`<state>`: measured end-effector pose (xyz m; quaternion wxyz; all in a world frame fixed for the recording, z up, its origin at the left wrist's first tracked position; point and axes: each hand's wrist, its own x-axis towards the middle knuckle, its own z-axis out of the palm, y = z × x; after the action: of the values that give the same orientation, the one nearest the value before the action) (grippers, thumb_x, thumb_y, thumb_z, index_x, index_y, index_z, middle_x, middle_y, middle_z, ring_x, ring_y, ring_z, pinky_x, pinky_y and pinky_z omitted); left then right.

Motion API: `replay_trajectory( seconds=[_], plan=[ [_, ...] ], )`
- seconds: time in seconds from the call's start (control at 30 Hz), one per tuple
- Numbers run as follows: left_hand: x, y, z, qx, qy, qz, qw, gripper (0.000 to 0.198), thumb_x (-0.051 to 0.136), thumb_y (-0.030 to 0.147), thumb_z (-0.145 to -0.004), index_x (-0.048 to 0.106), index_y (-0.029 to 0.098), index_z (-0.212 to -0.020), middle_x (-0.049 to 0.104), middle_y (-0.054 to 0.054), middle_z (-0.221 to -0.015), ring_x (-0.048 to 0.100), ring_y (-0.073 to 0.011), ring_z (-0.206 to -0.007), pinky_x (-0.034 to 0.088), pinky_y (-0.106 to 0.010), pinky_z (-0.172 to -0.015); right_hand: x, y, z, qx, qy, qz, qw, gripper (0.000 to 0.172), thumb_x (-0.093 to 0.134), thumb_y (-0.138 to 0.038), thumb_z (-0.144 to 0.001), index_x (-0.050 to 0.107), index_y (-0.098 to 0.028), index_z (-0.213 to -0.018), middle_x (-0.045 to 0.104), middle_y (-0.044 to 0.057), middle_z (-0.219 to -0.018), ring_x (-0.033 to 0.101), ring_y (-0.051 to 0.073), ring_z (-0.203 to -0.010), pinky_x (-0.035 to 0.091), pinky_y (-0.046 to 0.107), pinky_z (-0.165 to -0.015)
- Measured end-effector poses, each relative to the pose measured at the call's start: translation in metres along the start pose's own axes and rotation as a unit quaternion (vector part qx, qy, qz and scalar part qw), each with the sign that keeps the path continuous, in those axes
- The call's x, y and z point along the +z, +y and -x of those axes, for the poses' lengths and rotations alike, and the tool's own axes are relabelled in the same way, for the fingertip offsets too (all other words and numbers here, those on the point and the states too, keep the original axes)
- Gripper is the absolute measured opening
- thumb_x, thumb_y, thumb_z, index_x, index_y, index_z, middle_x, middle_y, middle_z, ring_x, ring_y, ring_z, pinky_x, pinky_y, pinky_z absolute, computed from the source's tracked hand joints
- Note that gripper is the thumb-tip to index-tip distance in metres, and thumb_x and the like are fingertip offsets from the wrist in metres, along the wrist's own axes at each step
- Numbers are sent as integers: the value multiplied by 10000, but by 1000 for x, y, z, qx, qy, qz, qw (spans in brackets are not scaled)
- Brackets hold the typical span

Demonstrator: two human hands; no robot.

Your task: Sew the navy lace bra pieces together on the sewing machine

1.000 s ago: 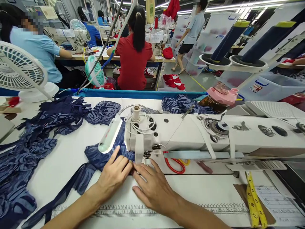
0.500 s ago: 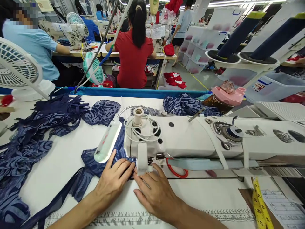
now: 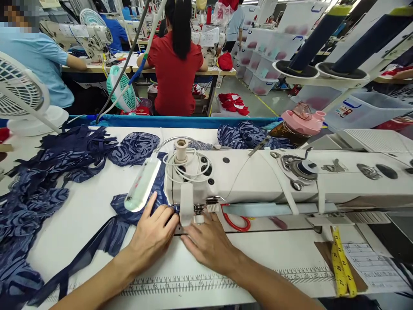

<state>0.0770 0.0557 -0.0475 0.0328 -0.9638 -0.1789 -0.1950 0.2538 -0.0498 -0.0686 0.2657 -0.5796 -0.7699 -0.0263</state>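
My left hand (image 3: 150,236) lies flat with its fingers stretched over a piece of navy patterned fabric (image 3: 120,207), just left of the needle area of a white sewing machine (image 3: 248,178). The fabric runs under the machine head, and a long dark navy strip (image 3: 79,257) trails from it toward the lower left. My right hand (image 3: 211,244) rests at the front of the needle area, fingers extended and thumb apart. Its fingertips are partly hidden by the machine's white guard (image 3: 186,204). What lies under them cannot be made out. A lamp (image 3: 142,183) leans over the fabric by my left fingers.
Heaped navy fabric pieces (image 3: 35,215) cover the table's left side; another bundle (image 3: 248,134) lies behind the machine. A ruler strip (image 3: 180,282) runs along the front. At right hang a yellow tape measure (image 3: 341,262) and thread cones (image 3: 316,41). Co-workers sit beyond the blue edge (image 3: 180,122).
The camera view has shifted slightly, so the scene sits a little further up and left. My right fingers reach further in behind the guard; my left hand stays on the fabric.
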Motion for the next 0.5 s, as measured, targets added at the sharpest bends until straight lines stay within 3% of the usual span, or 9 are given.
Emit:
replay_trajectory(
  seconds=[0.13,0.27,0.4,0.5],
  plan=[
    [-7,1,6,-22,17,4,1000,132,483,109,-911,598,162,-949,629,-81,-964,573,-221,-897,454,-434,-873,-1,7,-1,38,66,19,997,181,501,-182,-952,646,-184,-845,649,61,-832,590,200,-849,418,355,-797],
    [-12,1,6,-3,32,-23,999,188,468,42,-905,607,167,-923,637,-57,-887,580,-204,-865,438,-451,-928,-2,13,-11,29,33,62,997,189,493,-109,-921,640,-174,-823,625,44,-736,567,158,-663,391,289,-628],
    [-15,10,3,46,78,-73,993,228,437,21,-914,623,138,-971,620,-38,-769,569,-176,-742,451,-425,-932,4,14,-26,-12,-13,85,996,239,524,-117,-905,658,-233,-1067,681,31,-783,601,165,-700,418,268,-639],
    [-14,12,7,39,71,-131,988,254,398,35,-925,630,136,-950,566,-16,-656,528,-165,-605,471,-355,-753,14,13,-33,14,17,74,997,166,532,-163,-931,680,-218,-983,691,44,-778,616,174,-721,441,273,-668]
  ],
)
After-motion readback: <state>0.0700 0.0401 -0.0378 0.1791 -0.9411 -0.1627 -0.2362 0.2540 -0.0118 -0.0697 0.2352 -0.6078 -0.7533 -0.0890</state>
